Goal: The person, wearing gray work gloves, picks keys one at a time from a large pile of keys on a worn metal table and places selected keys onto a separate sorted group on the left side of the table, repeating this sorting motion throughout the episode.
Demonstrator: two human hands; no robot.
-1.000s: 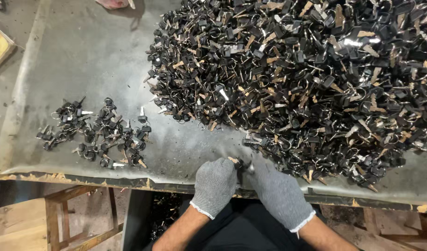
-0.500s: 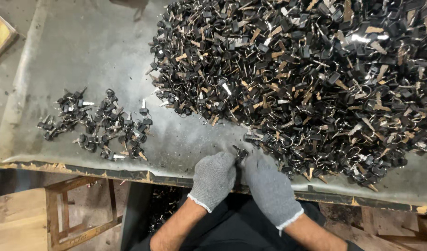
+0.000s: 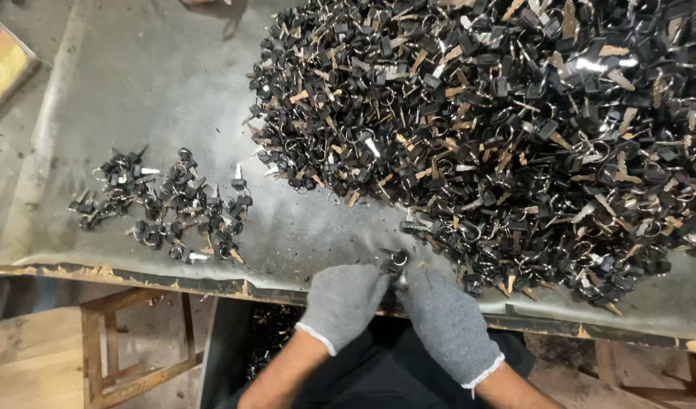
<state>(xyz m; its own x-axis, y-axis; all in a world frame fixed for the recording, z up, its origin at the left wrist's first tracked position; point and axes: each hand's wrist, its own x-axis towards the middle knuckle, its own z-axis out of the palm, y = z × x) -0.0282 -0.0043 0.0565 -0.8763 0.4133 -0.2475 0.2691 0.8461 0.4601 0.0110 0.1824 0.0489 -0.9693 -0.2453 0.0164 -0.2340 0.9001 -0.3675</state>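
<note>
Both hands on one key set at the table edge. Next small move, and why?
Probably carry it left to the small pile. Both hands, left and right, pinch one key set apart from the big heap, and the small pile holds similar sets.

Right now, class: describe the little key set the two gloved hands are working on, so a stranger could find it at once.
Start at the grey metal table and follow its near edge to the two grey-gloved hands. The black key set sits pinched between the left hand and right hand. Unlike the huge pile and the small cluster, it alone is held.
</note>
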